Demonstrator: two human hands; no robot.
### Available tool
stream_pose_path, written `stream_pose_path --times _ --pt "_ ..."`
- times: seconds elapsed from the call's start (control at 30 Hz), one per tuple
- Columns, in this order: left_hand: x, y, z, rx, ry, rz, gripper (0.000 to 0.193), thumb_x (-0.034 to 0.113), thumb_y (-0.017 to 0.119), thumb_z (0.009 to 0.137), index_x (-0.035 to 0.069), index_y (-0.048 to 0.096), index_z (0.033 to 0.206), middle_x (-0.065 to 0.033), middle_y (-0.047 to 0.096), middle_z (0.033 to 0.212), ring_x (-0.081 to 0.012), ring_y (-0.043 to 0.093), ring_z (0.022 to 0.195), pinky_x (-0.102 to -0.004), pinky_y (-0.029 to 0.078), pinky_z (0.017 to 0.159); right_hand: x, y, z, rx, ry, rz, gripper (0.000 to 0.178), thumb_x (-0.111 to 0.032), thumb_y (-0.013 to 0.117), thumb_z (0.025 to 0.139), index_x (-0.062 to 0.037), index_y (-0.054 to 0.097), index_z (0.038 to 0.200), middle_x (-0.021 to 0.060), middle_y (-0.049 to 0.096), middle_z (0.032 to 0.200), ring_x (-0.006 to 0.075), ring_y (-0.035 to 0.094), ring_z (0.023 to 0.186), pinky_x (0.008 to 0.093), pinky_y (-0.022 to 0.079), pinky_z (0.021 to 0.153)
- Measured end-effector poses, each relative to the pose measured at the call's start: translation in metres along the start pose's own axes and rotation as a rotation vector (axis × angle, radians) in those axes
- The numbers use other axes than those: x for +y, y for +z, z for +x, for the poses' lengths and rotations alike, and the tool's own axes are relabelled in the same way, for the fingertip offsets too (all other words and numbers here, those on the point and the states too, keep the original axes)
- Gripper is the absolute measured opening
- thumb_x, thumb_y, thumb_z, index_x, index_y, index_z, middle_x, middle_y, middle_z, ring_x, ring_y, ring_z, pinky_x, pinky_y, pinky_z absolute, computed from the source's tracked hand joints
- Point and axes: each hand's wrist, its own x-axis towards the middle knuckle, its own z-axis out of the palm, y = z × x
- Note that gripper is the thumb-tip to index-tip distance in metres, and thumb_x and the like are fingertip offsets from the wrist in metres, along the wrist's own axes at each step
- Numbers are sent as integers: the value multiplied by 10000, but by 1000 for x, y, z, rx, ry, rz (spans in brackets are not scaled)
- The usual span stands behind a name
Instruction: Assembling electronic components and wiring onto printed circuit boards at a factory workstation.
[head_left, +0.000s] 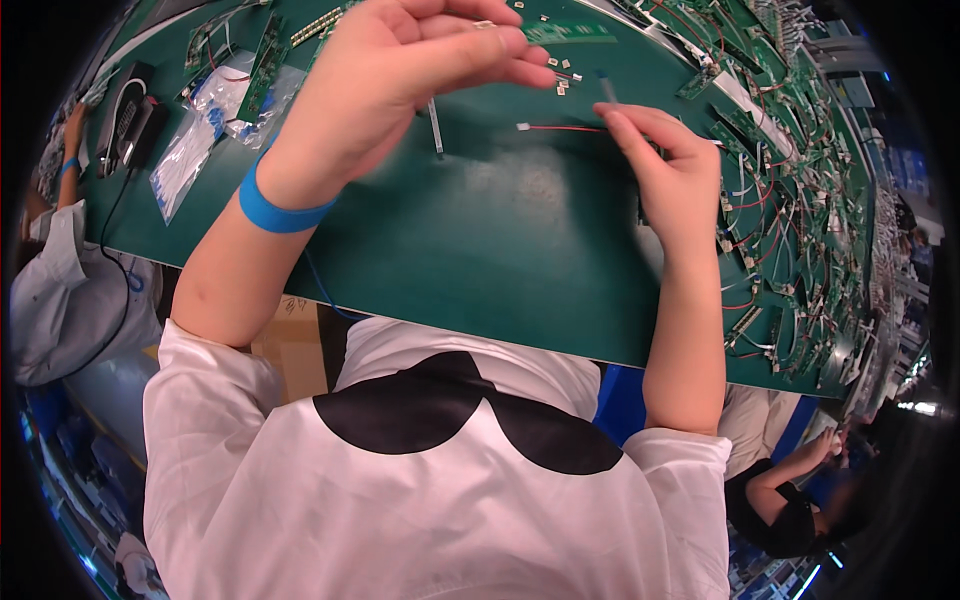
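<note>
My right hand is closed in a pinch at the right of the green mat. From its fingertips a thin red wire runs left to a small white connector. A blurred, narrow pale strip rises just above those fingertips; whether it is held too is unclear. My left hand, with a blue band at its wrist, is raised at the top centre. Its fingers are stretched out, and I see nothing clearly gripped in them. Just beyond them lies a green circuit board.
Several small cream connectors lie scattered near the left fingertips. Wired circuit boards pile up along the right side. At the left are clear plastic bags and a black device with a cable. Other people sit at both sides.
</note>
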Motion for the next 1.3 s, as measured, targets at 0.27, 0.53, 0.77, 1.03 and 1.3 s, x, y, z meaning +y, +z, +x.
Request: stream_pose_path --times 0.27,0.53,0.77,1.03,1.3 --pt "-14 -14 7 34 45 223 201 1 560 838 -26 521 1033 -152 618 988 -232 638 924 -303 483 847 -15 -21 -9 -2 90 512 209 2 621 815 61 630 1015 77 653 826 102 608 689 197 480 653" --pt "-17 8 -11 -222 -178 225 273 -52 550 817 -52 504 1086 -144 620 1011 -227 628 952 -277 489 826 -47 -18 -24 -5 161 454 115 15 633 797 55 640 904 56 624 745 82 566 624 195 436 542" --pt "-21 19 -18 -170 -205 228 289 -104 536 810 -63 485 1092 -143 629 986 -225 641 909 -251 508 811 -53 -8 -33 -67 -251 -73 116 61 637 775 49 643 890 62 599 747 54 491 563 155 331 446" --pt "-24 15 -14 -124 -207 229 239 -71 559 811 -74 533 1048 -162 624 972 -228 645 894 -289 530 799 -50 0 -37 -12 -47 88 116 44 640 790 62 613 901 42 610 770 29 513 591 133 362 466" --pt "-28 15 -13 -73 -272 243 265 -29 563 827 -80 537 1085 -154 618 982 -221 646 878 -283 529 798 -41 3 -36 -95 -39 -26 81 21 611 822 47 607 898 0 587 792 3 477 637 121 351 547"
